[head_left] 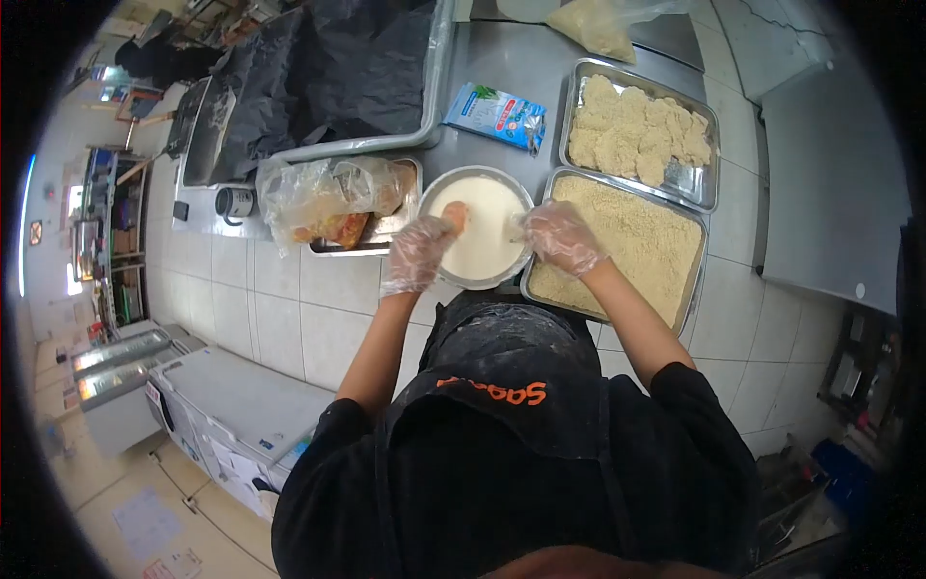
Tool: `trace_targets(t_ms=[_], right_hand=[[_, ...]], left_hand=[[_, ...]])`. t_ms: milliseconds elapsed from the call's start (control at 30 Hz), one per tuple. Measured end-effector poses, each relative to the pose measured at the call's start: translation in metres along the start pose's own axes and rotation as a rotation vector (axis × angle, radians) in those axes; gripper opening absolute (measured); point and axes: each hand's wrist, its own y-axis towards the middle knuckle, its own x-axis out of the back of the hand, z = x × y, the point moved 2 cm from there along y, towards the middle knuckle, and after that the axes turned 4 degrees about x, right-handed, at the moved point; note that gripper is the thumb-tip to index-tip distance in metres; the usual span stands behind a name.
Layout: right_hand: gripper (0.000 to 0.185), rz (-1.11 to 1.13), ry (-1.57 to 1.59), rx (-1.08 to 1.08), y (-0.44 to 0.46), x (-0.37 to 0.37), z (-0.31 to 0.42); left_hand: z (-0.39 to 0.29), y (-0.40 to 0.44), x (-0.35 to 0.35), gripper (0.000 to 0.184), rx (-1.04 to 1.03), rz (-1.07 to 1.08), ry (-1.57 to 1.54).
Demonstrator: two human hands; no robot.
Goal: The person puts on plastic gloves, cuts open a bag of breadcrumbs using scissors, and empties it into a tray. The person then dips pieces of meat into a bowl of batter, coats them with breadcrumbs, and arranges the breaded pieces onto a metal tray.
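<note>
A round metal bowl (pixel 522 262) of white liquid batter (pixel 487 241) stands in front of me. My left hand (pixel 418 256), in a clear plastic glove, grips a pinkish piece of raw meat (pixel 457 214) over the batter, at the bowl's left side. My right hand (pixel 564 238), gloved too, has its fingers bent together at the bowl's right rim; what they hold, if anything, is hard to see. Under that hand lies a metal tray (pixel 696 280) filled with pale crumbs (pixel 637 241). Behind it, another tray (pixel 702 181) bears several crumb-coated pieces (pixel 627 125).
Left of the bowl, a metal tray (pixel 410 188) holds a plastic bag (pixel 328 193) of orange-red meat. A blue packet (pixel 497 118) lies behind the bowl. A large bin lined with black plastic (pixel 338 72), a mug (pixel 234 203) and a bag of crumbs (pixel 598 29) stand around.
</note>
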Motion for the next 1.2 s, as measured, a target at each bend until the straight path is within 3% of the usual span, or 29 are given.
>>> trace_targets(t_ms=[33, 100, 133, 167, 200, 233, 267, 300, 333, 400, 433, 500, 567, 600, 667, 733, 800, 833, 933, 1000, 1133, 1200], right_hand=[[0.012, -0.007, -0.009, -0.011, 0.003, -0.001, 0.008], [0.012, 0.288, -0.160, -0.086, 0.008, -0.005, 0.018], [0.012, 0.288, -0.168, -0.097, 0.004, -0.014, 0.015], [0.012, 0.111, -0.160, -0.022, -0.002, -0.024, 0.013], [0.011, -0.066, -0.154, 0.054, -0.009, -0.033, 0.012], [0.011, -0.065, -0.161, 0.047, -0.007, -0.028, 0.020], [0.012, 0.076, -0.225, -0.047, 0.001, -0.020, 0.030], [0.013, 0.216, -0.287, -0.140, 0.005, -0.016, 0.036], [0.013, 0.215, -0.295, -0.143, 0.000, -0.026, 0.032], [0.012, -0.016, -0.133, -0.127, -0.016, -0.046, 0.016], [0.012, -0.017, -0.142, -0.127, -0.016, -0.041, 0.019], [0.016, 0.269, -0.111, -0.279, -0.017, -0.029, 0.029], [0.017, 0.240, -0.031, -0.413, -0.028, -0.040, 0.027], [0.019, 0.212, 0.056, -0.542, -0.035, -0.047, 0.024], [0.020, 0.242, 0.105, -0.604, -0.034, -0.032, 0.039], [0.022, 0.271, 0.156, -0.667, -0.039, -0.033, 0.056], [0.019, 0.053, 0.050, -0.760, -0.047, -0.036, 0.073], [0.019, 0.051, 0.052, -0.767, -0.053, -0.047, 0.070], [0.013, -0.273, -0.129, -0.404, -0.061, -0.065, 0.074], [0.007, -0.366, -0.345, -0.245, -0.060, -0.063, 0.085], [0.010, -0.251, -0.385, -0.326, -0.044, -0.033, 0.113], [0.012, -0.292, -0.173, -0.371, -0.043, -0.025, 0.116]], left_hand=[[0.025, -0.002, -0.024, 0.018, -0.131, 0.030, -0.052], [0.039, -0.010, -0.036, 0.017, -0.270, 0.068, -0.111], [0.035, -0.014, -0.034, 0.017, -0.317, 0.098, -0.093], [0.030, -0.019, -0.031, 0.016, -0.361, 0.129, -0.074], [0.025, -0.018, -0.024, 0.016, -0.370, 0.135, -0.080], [0.018, -0.013, -0.014, 0.019, -0.321, 0.224, -0.066], [0.013, -0.006, -0.006, 0.023, -0.270, 0.311, -0.051], [0.007, 0.003, 0.002, 0.024, -0.385, 0.310, -0.021], [0.007, 0.011, 0.005, 0.024, -0.393, 0.308, -0.024], [0.010, 0.029, 0.006, 0.030, -0.080, 0.354, -0.037], [0.037, 0.044, -0.015, 0.035, -0.211, 0.251, -0.022], [0.038, 0.046, -0.019, 0.035, -0.188, 0.249, 0.106], [0.041, 0.044, -0.025, 0.035, -0.163, 0.247, 0.237], [0.046, 0.038, -0.034, 0.035, -0.257, 0.284, 0.210], [0.055, 0.021, -0.048, 0.034, -0.353, 0.325, 0.184], [0.059, 0.008, -0.057, 0.033, -0.434, 0.228, 0.014], [0.063, 0.014, -0.072, 0.032, -0.387, 0.267, -0.021], [0.065, 0.018, -0.076, 0.032, -0.336, 0.303, -0.055], [0.059, 0.021, -0.066, 0.031, -0.513, 0.166, 0.049], [0.052, 0.022, -0.060, 0.030, -0.491, 0.157, 0.065], [0.050, 0.035, -0.065, 0.031, -0.441, 0.217, 0.156], [0.049, 0.039, -0.062, 0.032, -0.488, 0.222, 0.127]])
